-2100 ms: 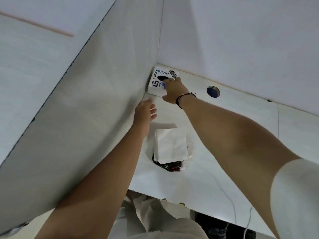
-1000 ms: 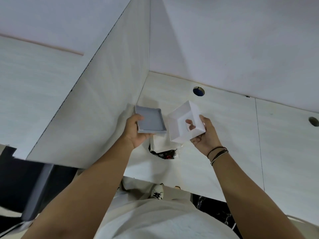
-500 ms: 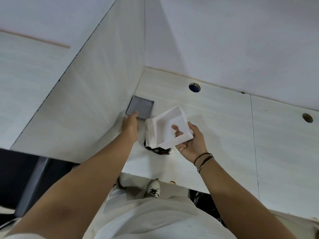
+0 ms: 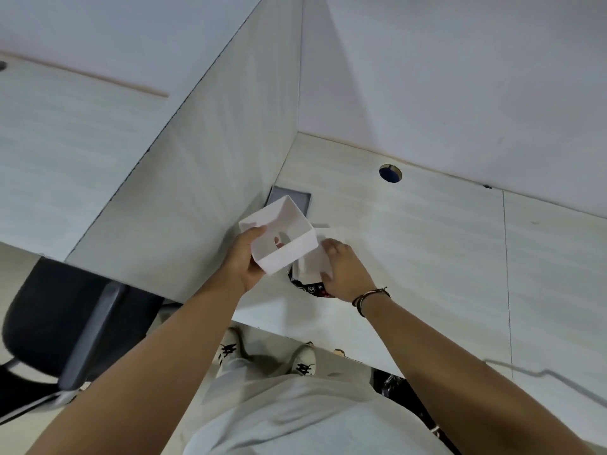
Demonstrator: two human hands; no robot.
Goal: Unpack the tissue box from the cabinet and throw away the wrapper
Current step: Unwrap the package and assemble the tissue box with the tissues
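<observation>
My left hand point(image 4: 244, 257) holds a white tissue box shell point(image 4: 279, 236), hollow side up, with an oval hole in its floor. It hovers over the desk. Just right of it, my right hand point(image 4: 345, 269) grips a white stack of tissues point(image 4: 310, 269) that sits in a dark, clear plastic wrapper point(image 4: 308, 287) on the desk. The grey base lid point(image 4: 297, 197) lies flat on the desk by the left partition, partly hidden behind the shell.
The white desk point(image 4: 427, 257) is bounded by a partition wall point(image 4: 203, 178) on the left and a back wall. A round cable hole point(image 4: 390, 173) sits near the back. A black chair point(image 4: 65, 323) stands at lower left. My shoes show below the desk edge.
The white shell passed from my right hand to my left. The grey lid was set down by the partition and released. My right hand came down onto the tissue stack.
</observation>
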